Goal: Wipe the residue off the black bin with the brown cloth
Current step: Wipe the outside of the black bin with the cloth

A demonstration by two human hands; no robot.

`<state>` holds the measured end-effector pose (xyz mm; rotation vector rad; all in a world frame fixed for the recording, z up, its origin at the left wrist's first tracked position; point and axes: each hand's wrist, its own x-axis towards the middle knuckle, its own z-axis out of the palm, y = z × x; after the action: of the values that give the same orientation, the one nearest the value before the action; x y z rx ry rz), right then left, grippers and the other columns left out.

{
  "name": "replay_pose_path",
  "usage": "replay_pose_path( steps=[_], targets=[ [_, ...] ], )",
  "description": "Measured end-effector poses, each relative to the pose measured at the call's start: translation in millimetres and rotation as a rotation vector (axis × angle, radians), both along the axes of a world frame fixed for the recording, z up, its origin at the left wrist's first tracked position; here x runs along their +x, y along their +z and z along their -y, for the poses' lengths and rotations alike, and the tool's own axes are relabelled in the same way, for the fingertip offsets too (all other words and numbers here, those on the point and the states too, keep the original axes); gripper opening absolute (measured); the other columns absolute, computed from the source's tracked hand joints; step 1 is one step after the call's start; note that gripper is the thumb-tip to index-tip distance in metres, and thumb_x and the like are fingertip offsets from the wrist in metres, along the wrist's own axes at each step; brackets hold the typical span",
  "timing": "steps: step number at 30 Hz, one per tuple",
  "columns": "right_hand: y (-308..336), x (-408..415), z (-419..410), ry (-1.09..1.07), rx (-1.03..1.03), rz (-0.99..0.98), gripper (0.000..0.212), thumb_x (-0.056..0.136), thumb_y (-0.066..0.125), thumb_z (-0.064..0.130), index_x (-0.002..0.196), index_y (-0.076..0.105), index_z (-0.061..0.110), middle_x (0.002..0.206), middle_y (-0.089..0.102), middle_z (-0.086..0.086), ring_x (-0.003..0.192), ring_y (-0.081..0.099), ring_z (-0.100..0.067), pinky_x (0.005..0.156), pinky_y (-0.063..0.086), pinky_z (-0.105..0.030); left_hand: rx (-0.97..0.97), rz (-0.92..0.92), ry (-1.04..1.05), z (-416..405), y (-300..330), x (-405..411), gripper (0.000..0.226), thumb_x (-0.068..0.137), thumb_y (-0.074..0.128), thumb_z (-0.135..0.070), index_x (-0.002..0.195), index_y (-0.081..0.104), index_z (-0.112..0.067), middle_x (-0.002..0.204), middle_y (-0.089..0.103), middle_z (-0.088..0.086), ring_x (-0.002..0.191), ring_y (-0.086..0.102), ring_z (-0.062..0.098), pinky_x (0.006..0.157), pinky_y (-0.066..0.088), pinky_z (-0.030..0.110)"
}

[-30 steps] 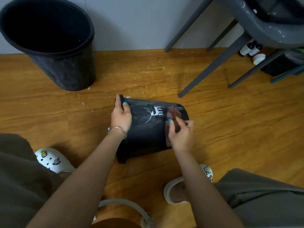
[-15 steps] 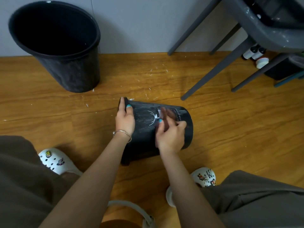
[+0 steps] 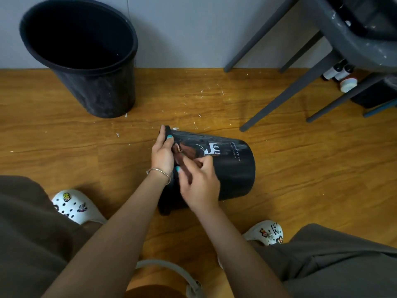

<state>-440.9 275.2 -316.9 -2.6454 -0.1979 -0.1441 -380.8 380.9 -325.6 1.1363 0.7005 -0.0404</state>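
A small black bin (image 3: 232,168) lies on its side on the wooden floor (image 3: 300,168), between the person's feet and the wall, its open rim toward the left and its flat base toward the right. White lettering and a small white animal figure show on the upper side of it. The left hand (image 3: 163,155) grips the rim, fingers curled over the edge with the thumb along the outside. The right hand (image 3: 199,181) presses the brown cloth (image 3: 187,153) against the bin's side just beside the left hand — its fingers are bent round the cloth, pinching a fold of it, and the cloth lies bunched between the two hands, touching the white figure's left edge. A thin bracelet (image 3: 159,172) sits on the left wrist. A second, larger bin (image 3: 94,82) stands upright near the wall to the left, well apart from the small one, and white flecks (image 3: 206,91) are scattered over the floor between the two. Grey chair legs (image 3: 285,93) slant down at the right, with a few small bottles (image 3: 337,72) behind them by the wall. White clogs — one (image 3: 73,207) at left, one (image 3: 266,233) at right — flank the arms.
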Motion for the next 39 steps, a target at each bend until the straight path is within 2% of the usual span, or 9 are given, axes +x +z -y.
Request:
replay_pose_path(
  steps=[2, 4, 7, 13, 19, 24, 30, 36, 39],
  targets=[
    [-2, 7, 25, 0.006, -0.027, -0.018, 0.033, 0.088, 0.054, 0.043, 0.120, 0.064, 0.035, 0.105, 0.047, 0.001, 0.086, 0.055, -0.014, 0.061, 0.054, -0.031, 0.036, 0.015, -0.019, -1, 0, 0, 0.049, 0.097, 0.046, -0.006, 0.145, 0.038, -0.017, 0.137, 0.050, 0.000, 0.111, 0.051, 0.005, 0.094, 0.041, 0.015],
    [-4, 14, 49, -0.220, 0.001, -0.039, 0.031, 0.090, 0.060, 0.039, 0.120, 0.065, 0.035, 0.106, 0.046, 0.001, 0.085, 0.051, -0.010, 0.065, 0.054, -0.034, 0.051, 0.037, -0.015, 1, 1, 0, 0.050, 0.097, 0.046, -0.006, 0.145, 0.036, -0.016, 0.146, 0.041, 0.002, 0.120, 0.041, 0.004, 0.106, 0.031, 0.018],
    [-5, 14, 38, -0.416, 0.017, -0.049, 0.031, 0.091, 0.061, 0.036, 0.121, 0.066, 0.031, 0.107, 0.042, -0.001, 0.085, 0.052, -0.014, 0.066, 0.050, -0.029, 0.048, 0.041, -0.009, 5, 2, 1, 0.049, 0.098, 0.045, -0.008, 0.146, 0.035, -0.018, 0.146, 0.041, 0.001, 0.120, 0.040, 0.004, 0.103, 0.030, 0.017],
    [2, 5, 7, 0.022, -0.021, -0.016, 0.034, 0.089, 0.056, 0.039, 0.120, 0.065, 0.029, 0.105, 0.046, -0.001, 0.088, 0.054, -0.018, 0.061, 0.053, -0.031, -0.005, 0.019, -0.022, -3, -3, 5, 0.049, 0.099, 0.044, -0.011, 0.146, 0.034, -0.021, 0.142, 0.046, 0.007, 0.126, 0.049, 0.021, 0.105, 0.040, 0.029],
    [0, 23, 38, -0.392, -0.022, -0.109, 0.035, 0.092, 0.058, 0.036, 0.127, 0.061, 0.033, 0.109, 0.039, 0.001, 0.095, 0.054, -0.017, 0.071, 0.044, -0.026, 0.062, 0.055, -0.023, 6, -2, 2, 0.050, 0.099, 0.043, -0.011, 0.148, 0.031, -0.019, 0.152, 0.033, 0.001, 0.138, 0.032, 0.014, 0.113, 0.025, 0.024],
    [5, 10, 6, 0.071, 0.003, -0.056, 0.038, 0.089, 0.058, 0.034, 0.126, 0.062, 0.027, 0.108, 0.042, -0.001, 0.097, 0.050, -0.017, 0.068, 0.049, -0.025, 0.037, 0.025, -0.036, 0, -7, 5, 0.050, 0.098, 0.046, -0.014, 0.146, 0.034, -0.022, 0.144, 0.044, 0.014, 0.131, 0.045, 0.025, 0.111, 0.034, 0.035],
    [1, 32, 45, -0.325, -0.032, -0.127, 0.037, 0.092, 0.059, 0.034, 0.129, 0.061, 0.030, 0.113, 0.041, -0.002, 0.105, 0.052, -0.021, 0.074, 0.040, -0.024, 0.179, 0.060, -0.085, 4, -6, 5, 0.051, 0.100, 0.043, -0.014, 0.148, 0.029, -0.018, 0.152, 0.033, 0.000, 0.138, 0.032, 0.012, 0.104, 0.024, 0.015],
    [4, 10, 5, 0.028, -0.018, -0.050, 0.038, 0.087, 0.061, 0.034, 0.124, 0.063, 0.027, 0.109, 0.045, -0.003, 0.097, 0.053, -0.020, 0.067, 0.054, -0.032, 0.099, 0.047, -0.038, 2, -10, 4, 0.049, 0.099, 0.044, -0.011, 0.146, 0.034, -0.018, 0.145, 0.043, 0.011, 0.130, 0.045, 0.020, 0.102, 0.037, 0.021],
    [4, 24, 38, -0.101, -0.037, -0.103, 0.036, 0.090, 0.060, 0.036, 0.126, 0.062, 0.034, 0.112, 0.044, 0.001, 0.099, 0.054, -0.017, 0.073, 0.052, -0.031, 0.107, 0.067, -0.057, 2, -8, 2, 0.051, 0.099, 0.045, -0.012, 0.147, 0.032, -0.017, 0.150, 0.037, 0.003, 0.136, 0.036, 0.014, 0.112, 0.027, 0.023]
  ],
)
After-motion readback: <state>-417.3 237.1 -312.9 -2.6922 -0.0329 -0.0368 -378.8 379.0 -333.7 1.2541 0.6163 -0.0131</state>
